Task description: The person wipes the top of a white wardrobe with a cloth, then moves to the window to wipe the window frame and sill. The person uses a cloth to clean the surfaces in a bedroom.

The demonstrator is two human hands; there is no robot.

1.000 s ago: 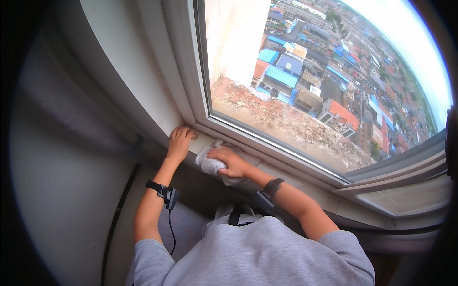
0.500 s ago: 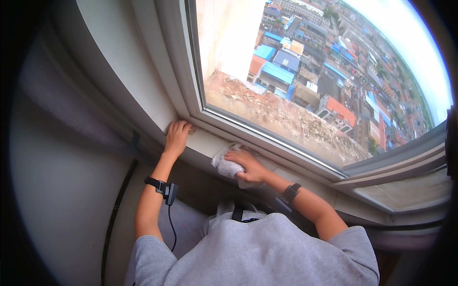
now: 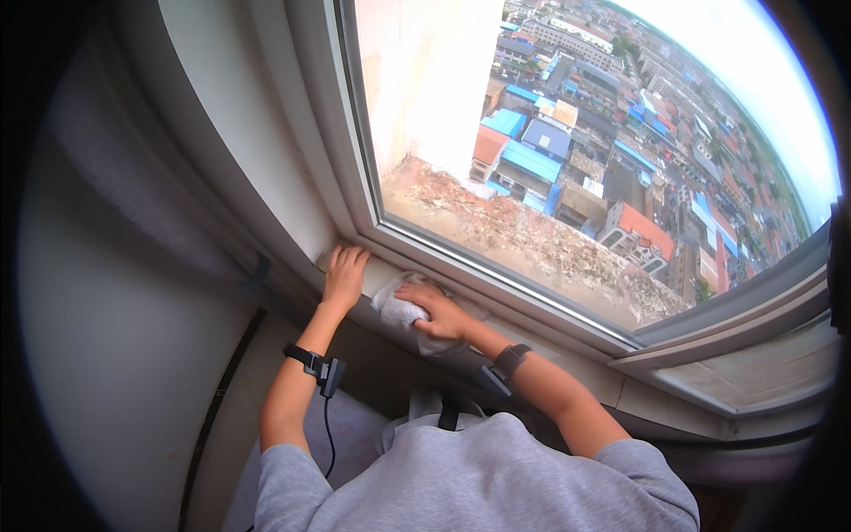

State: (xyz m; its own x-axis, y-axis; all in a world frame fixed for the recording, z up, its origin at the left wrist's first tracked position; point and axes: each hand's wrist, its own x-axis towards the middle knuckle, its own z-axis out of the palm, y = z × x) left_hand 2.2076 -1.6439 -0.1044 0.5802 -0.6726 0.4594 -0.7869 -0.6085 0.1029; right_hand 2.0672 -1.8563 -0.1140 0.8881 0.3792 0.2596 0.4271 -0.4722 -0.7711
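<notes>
Head view shows two bare hands on a window sill (image 3: 377, 275), just inside the window frame (image 3: 496, 285). The right hand (image 3: 434, 310) holds a pale, crumpled cloth (image 3: 396, 308): its fingers lie over the top and the thumb rests on the near side. The left hand (image 3: 344, 277) lies on the sill near the corner of the frame, with its fingers almost side by side; whether they hold something underneath, I cannot tell.

The cloth is on the sill, to the right of the left hand and apart from it, and part of it spreads out under the right hand. I judge that the step in hand is pressing and rubbing the cloth along the sill. From this position, the next move calls for steady pressure by the right palm, a path parallel to the frame, and enough room beside the left hand.

As for direction, the cloth is a soft bunch and has no clear pointing end. Its thick, rounded part faces the left hand, while the thinner folds trail toward the right wrist. Its long axis seems to run roughly along the sill, from upper left to lower right, but the hand covers its middle, so this remains my estimate.
</notes>
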